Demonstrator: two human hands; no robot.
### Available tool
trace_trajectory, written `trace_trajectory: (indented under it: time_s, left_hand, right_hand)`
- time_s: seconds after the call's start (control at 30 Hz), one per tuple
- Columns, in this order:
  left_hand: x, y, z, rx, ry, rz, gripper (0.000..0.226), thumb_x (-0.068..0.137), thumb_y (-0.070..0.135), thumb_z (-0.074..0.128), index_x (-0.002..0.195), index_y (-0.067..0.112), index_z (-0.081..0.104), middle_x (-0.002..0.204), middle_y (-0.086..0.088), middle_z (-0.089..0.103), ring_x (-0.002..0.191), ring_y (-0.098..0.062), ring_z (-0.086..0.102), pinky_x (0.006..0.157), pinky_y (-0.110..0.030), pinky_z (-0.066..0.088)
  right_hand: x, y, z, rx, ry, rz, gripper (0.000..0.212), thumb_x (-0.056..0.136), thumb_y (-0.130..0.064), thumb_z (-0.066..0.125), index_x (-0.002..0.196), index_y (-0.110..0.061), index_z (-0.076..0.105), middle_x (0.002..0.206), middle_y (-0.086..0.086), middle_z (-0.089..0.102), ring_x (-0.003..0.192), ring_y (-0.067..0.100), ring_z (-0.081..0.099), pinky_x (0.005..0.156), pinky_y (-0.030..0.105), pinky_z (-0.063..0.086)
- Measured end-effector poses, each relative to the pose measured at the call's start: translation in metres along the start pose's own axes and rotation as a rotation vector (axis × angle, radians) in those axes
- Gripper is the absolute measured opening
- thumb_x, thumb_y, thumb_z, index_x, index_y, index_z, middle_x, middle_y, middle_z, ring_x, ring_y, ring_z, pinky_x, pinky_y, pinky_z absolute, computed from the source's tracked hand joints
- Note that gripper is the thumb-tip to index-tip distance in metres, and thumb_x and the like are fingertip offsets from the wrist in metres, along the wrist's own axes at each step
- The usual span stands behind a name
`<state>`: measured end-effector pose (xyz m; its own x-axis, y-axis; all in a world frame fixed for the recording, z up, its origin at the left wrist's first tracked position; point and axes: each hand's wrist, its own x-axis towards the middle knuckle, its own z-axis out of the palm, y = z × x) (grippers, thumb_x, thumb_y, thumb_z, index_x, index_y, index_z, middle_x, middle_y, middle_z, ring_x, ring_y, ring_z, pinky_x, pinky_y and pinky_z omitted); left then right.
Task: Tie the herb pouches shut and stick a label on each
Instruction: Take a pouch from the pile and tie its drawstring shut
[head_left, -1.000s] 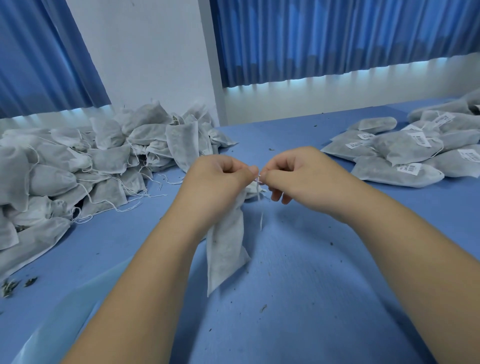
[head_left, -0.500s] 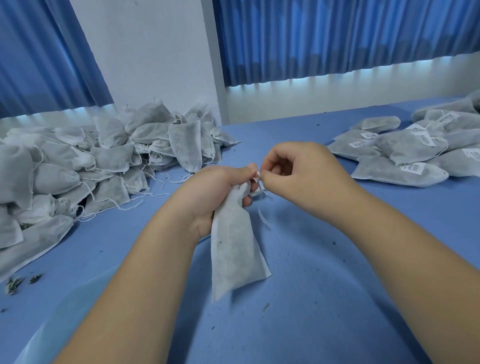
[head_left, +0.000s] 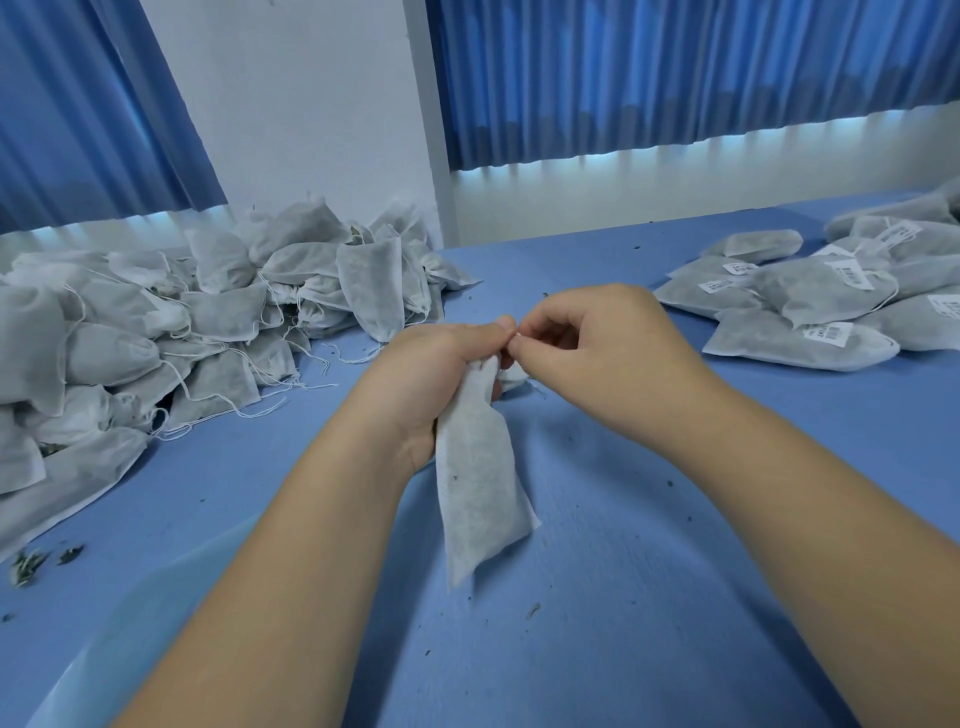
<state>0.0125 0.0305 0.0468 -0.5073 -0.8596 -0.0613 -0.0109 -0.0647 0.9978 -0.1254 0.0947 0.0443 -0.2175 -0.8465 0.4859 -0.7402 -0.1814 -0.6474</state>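
A blue table (head_left: 623, 597) is spread beneath and all around the fingers, and blue curtains (head_left: 675, 78) are hung along the wall far beyond them. Well to the left of the fingers a large heap of white herb pouches (head_left: 156, 332) is piled. Loose white cords (head_left: 291, 395) are trailed from its near edge across the table. Well to the right of the fingers, and slightly beyond them, a smaller group of filled pouches (head_left: 779, 296) is laid flat, and white barcode labels (head_left: 828, 332) are seen stuck on several of them.

One pouch (head_left: 475, 483) is held between the two piles. Its gathered neck is enclosed by the curled fingers of the left hand (head_left: 431, 374), and its body is hung below those fingers, slanted towards the viewer. Whether its lower corner is rested on the table cannot be told.

The right hand (head_left: 597, 348) is set against the left, fingertip to fingertip. Its thumb and forefinger are closed in a pinch on a short white bit of string (head_left: 516, 339) at the pouch's mouth, and its other fingers are curled in underneath. How the string is looped is hidden by the fingers.

Small dark herb crumbs (head_left: 532, 610) are scattered on the table below the fingers, and a few green leaf scraps (head_left: 31, 564) are seen far down to their left.
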Motion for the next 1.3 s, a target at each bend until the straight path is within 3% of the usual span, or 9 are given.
trace_trajectory:
  time_s: [0.13, 0.3, 0.43, 0.57, 0.67, 0.73, 0.9, 1.1, 1.3]
  left_hand:
    - [-0.001, 0.000, 0.000, 0.064, -0.005, 0.050, 0.020, 0.089, 0.019, 0.068, 0.075, 0.006, 0.062, 0.054, -0.002, 0.051, 0.044, -0.012, 0.045, 0.043, -0.020, 0.038]
    - [-0.001, 0.000, -0.002, 0.132, 0.009, 0.093, 0.021, 0.086, 0.019, 0.073, 0.068, 0.009, 0.068, 0.065, -0.006, 0.062, 0.045, -0.011, 0.052, 0.046, -0.020, 0.044]
    - [0.001, 0.000, -0.008, 0.146, 0.013, 0.081, 0.023, 0.088, 0.020, 0.071, 0.066, 0.013, 0.070, 0.068, -0.003, 0.065, 0.046, -0.011, 0.052, 0.048, -0.019, 0.044]
    - [0.000, -0.001, -0.007, 0.121, -0.025, 0.048, 0.024, 0.089, 0.022, 0.070, 0.066, 0.013, 0.070, 0.066, -0.002, 0.064, 0.045, -0.012, 0.049, 0.046, -0.019, 0.043]
    - [-0.001, 0.001, -0.005, 0.112, -0.056, 0.041, 0.028, 0.089, 0.022, 0.069, 0.062, 0.016, 0.071, 0.065, -0.002, 0.062, 0.046, -0.013, 0.048, 0.046, -0.020, 0.041]
    - [0.000, 0.001, -0.006, 0.134, -0.043, 0.053, 0.033, 0.089, 0.022, 0.069, 0.057, 0.018, 0.070, 0.063, 0.000, 0.062, 0.046, -0.012, 0.048, 0.047, -0.021, 0.041]
    - [0.002, 0.000, -0.011, 0.264, 0.071, 0.084, 0.029, 0.088, 0.025, 0.072, 0.060, 0.017, 0.067, 0.054, 0.003, 0.059, 0.045, -0.009, 0.050, 0.057, -0.026, 0.040]
    - [0.002, 0.000, -0.012, 0.289, 0.030, 0.070, 0.026, 0.089, 0.024, 0.071, 0.065, 0.015, 0.066, 0.050, 0.006, 0.057, 0.042, -0.007, 0.049, 0.054, -0.025, 0.039]
    - [0.000, 0.005, -0.016, 0.282, 0.042, 0.114, 0.033, 0.086, 0.023, 0.073, 0.053, 0.021, 0.070, 0.051, 0.004, 0.059, 0.042, -0.007, 0.051, 0.052, -0.022, 0.041]
  right_hand:
    - [0.001, 0.001, -0.003, -0.040, -0.042, 0.030, 0.015, 0.086, -0.026, 0.068, 0.073, -0.022, 0.070, 0.064, -0.011, 0.062, 0.065, 0.009, 0.063, 0.059, 0.025, 0.047]
    - [0.001, 0.000, -0.007, 0.023, -0.060, 0.084, 0.019, 0.085, -0.019, 0.063, 0.066, -0.017, 0.061, 0.056, -0.008, 0.059, 0.057, 0.010, 0.060, 0.054, 0.024, 0.046]
    - [0.005, 0.003, -0.015, 0.405, -0.008, 0.166, 0.017, 0.080, -0.007, 0.062, 0.063, -0.009, 0.060, 0.049, 0.002, 0.055, 0.048, 0.015, 0.051, 0.049, 0.025, 0.042]
    - [0.007, 0.005, -0.017, 0.844, 0.006, 0.209, 0.014, 0.082, -0.003, 0.066, 0.069, -0.008, 0.063, 0.058, 0.003, 0.049, 0.047, 0.014, 0.042, 0.045, 0.021, 0.036]
    - [0.004, 0.000, -0.011, 1.110, -0.054, 0.248, 0.005, 0.074, -0.006, 0.070, 0.070, -0.008, 0.067, 0.069, 0.008, 0.045, 0.046, 0.011, 0.035, 0.044, 0.020, 0.029]
    - [0.003, -0.002, -0.012, 1.196, -0.157, 0.287, 0.004, 0.067, -0.013, 0.068, 0.066, -0.009, 0.067, 0.061, 0.002, 0.040, 0.044, 0.010, 0.032, 0.042, 0.020, 0.025]
    - [0.008, 0.005, -0.032, 0.959, -0.512, 0.556, 0.018, 0.070, -0.020, 0.053, 0.052, -0.018, 0.050, 0.056, -0.006, 0.019, 0.041, 0.008, 0.015, 0.037, 0.017, 0.014]
    - [0.003, 0.005, -0.038, 1.040, -0.646, 0.382, 0.023, 0.076, -0.033, 0.061, 0.076, -0.012, 0.071, 0.059, -0.007, 0.019, 0.041, 0.005, 0.021, 0.039, 0.018, 0.016]
    - [0.007, 0.008, -0.050, 0.872, -0.668, 0.557, 0.025, 0.067, -0.035, 0.063, 0.051, -0.020, 0.050, 0.056, -0.008, 0.013, 0.041, 0.005, 0.009, 0.037, 0.017, 0.009]
